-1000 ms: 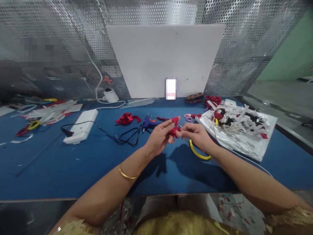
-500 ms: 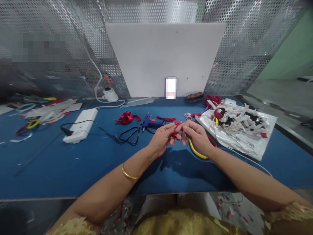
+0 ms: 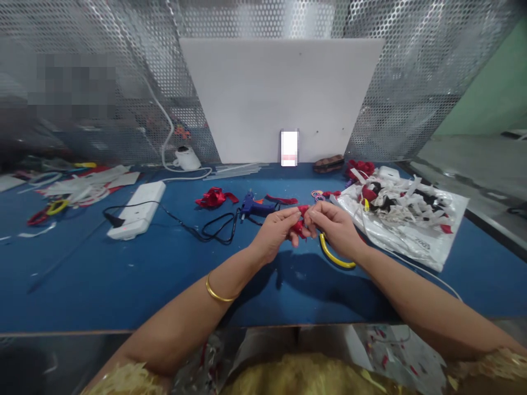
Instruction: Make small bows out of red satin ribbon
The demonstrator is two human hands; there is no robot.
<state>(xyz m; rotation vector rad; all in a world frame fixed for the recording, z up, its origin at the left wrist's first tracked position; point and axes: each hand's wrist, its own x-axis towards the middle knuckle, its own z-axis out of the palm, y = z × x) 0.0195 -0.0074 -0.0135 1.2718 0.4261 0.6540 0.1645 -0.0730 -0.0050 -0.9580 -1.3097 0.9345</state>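
Both my hands meet over the middle of the blue table [image 3: 123, 274]. My left hand [image 3: 275, 233] and my right hand [image 3: 335, 227] pinch a small piece of red ribbon [image 3: 300, 225] between their fingertips. The ribbon is mostly hidden by my fingers. A yellow headband [image 3: 332, 256] lies on the table just under my right hand. A blue glue gun [image 3: 253, 205] with a black cord [image 3: 218, 227] lies just beyond my left hand.
A plastic bag [image 3: 415, 236] holding white, red and black strips sits at the right. A red ribbon bow [image 3: 214, 197], a white power strip [image 3: 138, 210], scissors [image 3: 47, 211] and white scraps lie to the left. A white board [image 3: 282, 93] leans on perforated metal behind.
The red ribbon stood open and upright between my fingers a second ago. Now it is folded small, and both hands have closed together around it, slightly lower.
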